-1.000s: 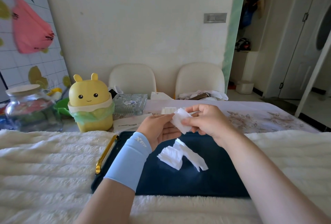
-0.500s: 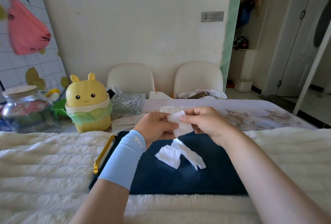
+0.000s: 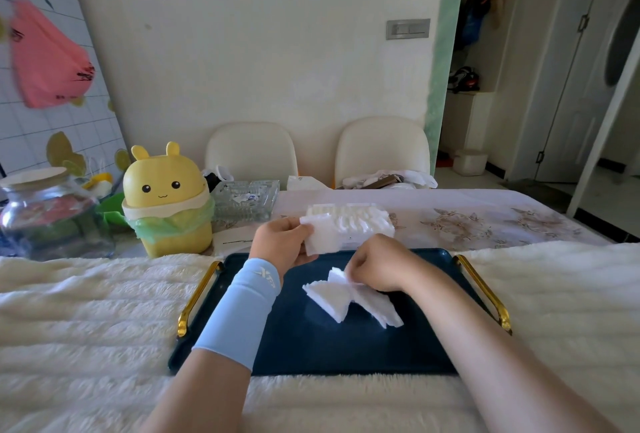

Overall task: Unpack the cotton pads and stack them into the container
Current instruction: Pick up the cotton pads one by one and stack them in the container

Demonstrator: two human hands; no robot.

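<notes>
2 hands meet over a navy tray [image 3: 311, 346] on a white plush cover [image 3: 86, 311]. The left hand [image 3: 281, 242], wrist in a blue sleeve [image 3: 242, 308], is raised near the tray's 12 o'clock edge, with its thumb and fingers gripping 1 cotton pad [image 3: 320, 240]. The right hand [image 3: 379, 268], knuckles up and fingers curled, pinches the loose pads [image 3: 332, 297] piled mid-tray. Just beyond the tray at 12 o'clock, the container [image 3: 360, 224] holds stacked pads.

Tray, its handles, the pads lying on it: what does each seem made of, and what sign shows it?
Tray: dark blue, glossy, perhaps lacquered plastic or metal; a pale sheen shows on its floor. Handles: gold-toned, polished, likely metal; bright glints. Pads: white, matte, soft fibrous sheets, probably cotton.
</notes>
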